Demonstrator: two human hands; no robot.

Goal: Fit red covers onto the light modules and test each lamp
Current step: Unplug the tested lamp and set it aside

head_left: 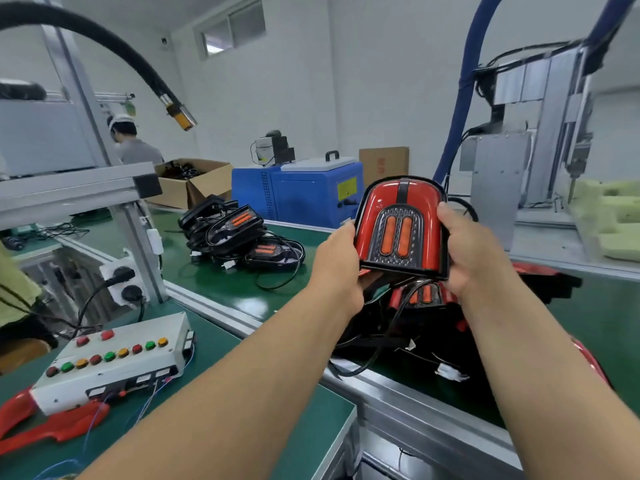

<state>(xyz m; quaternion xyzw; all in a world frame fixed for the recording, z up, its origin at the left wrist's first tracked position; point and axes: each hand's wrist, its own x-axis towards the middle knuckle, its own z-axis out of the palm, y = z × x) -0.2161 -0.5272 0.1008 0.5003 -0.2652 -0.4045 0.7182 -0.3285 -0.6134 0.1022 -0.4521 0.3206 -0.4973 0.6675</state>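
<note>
The lamp cover [401,216] is glossy red, with a black stripe down its top and a dark grey dotted panel bearing two orange bars. The worktop [221,285] is dark green. The control box [114,372] is white with red, green and yellow buttons. The cabinet [298,195] is blue.

Bright, even overhead indoor light: white walls washed pale, the small high window [230,27] blown out, and shadows soft and faint, darkest under the wire piles on the green worktop [214,289]. White glare patch on the worktop near its left rail, and small specular highlights on the glossy red cover [379,202]. Strong wide-angle bowing toward the edges, where the black hose [86,31] top left and the blue hose [465,81] top right curve hard; centre sharp, far background and frame corners soft and slightly smeared.
</note>
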